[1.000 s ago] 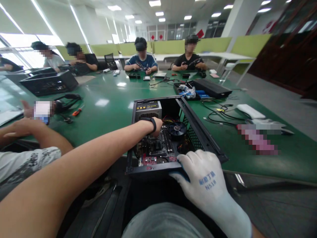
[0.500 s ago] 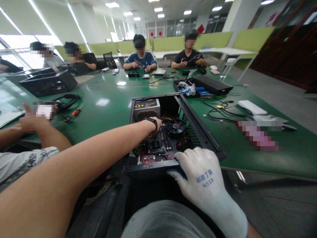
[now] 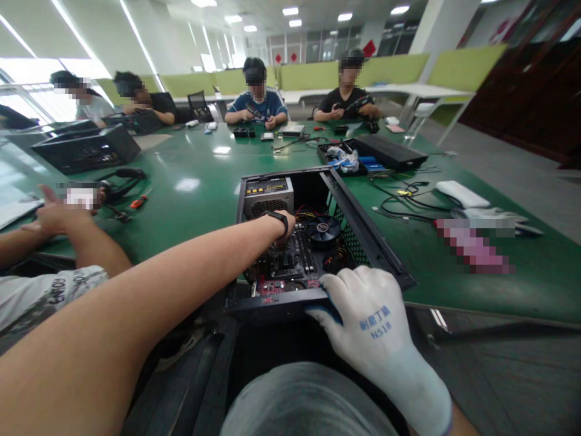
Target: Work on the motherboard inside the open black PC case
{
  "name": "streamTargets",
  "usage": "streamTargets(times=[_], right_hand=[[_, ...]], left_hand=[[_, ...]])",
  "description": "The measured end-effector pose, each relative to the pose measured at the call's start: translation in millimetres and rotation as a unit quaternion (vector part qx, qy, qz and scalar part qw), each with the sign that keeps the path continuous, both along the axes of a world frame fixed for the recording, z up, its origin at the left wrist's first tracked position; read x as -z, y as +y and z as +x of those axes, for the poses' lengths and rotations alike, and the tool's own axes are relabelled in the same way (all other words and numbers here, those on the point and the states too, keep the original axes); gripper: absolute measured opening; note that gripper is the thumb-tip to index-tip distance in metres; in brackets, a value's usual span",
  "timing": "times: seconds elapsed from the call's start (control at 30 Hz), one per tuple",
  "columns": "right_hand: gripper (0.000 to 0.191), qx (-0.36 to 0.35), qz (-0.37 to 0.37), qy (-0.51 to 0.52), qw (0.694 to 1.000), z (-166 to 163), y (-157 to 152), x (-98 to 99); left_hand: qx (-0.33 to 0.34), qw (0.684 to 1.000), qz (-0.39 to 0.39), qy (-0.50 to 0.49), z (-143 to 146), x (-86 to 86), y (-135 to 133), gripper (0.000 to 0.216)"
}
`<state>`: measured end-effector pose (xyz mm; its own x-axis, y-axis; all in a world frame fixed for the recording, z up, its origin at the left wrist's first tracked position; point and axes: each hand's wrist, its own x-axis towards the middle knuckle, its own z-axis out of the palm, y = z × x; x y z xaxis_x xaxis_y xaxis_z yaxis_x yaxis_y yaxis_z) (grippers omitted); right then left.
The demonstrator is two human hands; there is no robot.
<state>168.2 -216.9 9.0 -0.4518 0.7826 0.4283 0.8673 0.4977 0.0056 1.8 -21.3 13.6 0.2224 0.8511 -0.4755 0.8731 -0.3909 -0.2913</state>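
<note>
Two hands: both mine are at the open computer case point(image 3: 379, 233), the left bare, the right gloved.
Computer case: it lies on its side, open face up, at the near edge of the green table point(image 3: 195, 206); its near rim seems to reach past that edge.
Left hand point(image 3: 289, 221): I have it down inside, over the motherboard point(image 3: 285, 263), just in front of the power supply point(image 3: 269, 197) and left of the cooling fan point(image 3: 322, 230); my fingers are hidden, so I cannot tell how far they are closed or whether they hold anything.
Right hand point(image 3: 370, 306): I clasp the near rim close to the case's near right corner, fingers folded over the top and thumb outside below it.
Step in hand: I judge this to be work on the board or its wiring, the left hand doing it while the right steadies the frame.
Next move: to my mind it calls for a firm right hold and careful left fingers, clear of the fan and the thin wires point(image 3: 307, 214).
Table's right side: black cables point(image 3: 390, 209) and gray-white gloves point(image 3: 492, 217) lie toward the right edge.
Table's left side: an orange screwdriver point(image 3: 138, 201) lies near a co-worker's hands point(image 3: 68, 209).
</note>
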Motion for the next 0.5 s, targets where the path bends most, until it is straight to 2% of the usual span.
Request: streamTargets(times=[0.5], right_hand=[[0.032,0.004,0.005,-0.010,1.000,-0.3,0.5,0.7]], left_hand=[[-0.006,1.000,-0.010,-0.007,0.2,2.7,3.2,0.068]])
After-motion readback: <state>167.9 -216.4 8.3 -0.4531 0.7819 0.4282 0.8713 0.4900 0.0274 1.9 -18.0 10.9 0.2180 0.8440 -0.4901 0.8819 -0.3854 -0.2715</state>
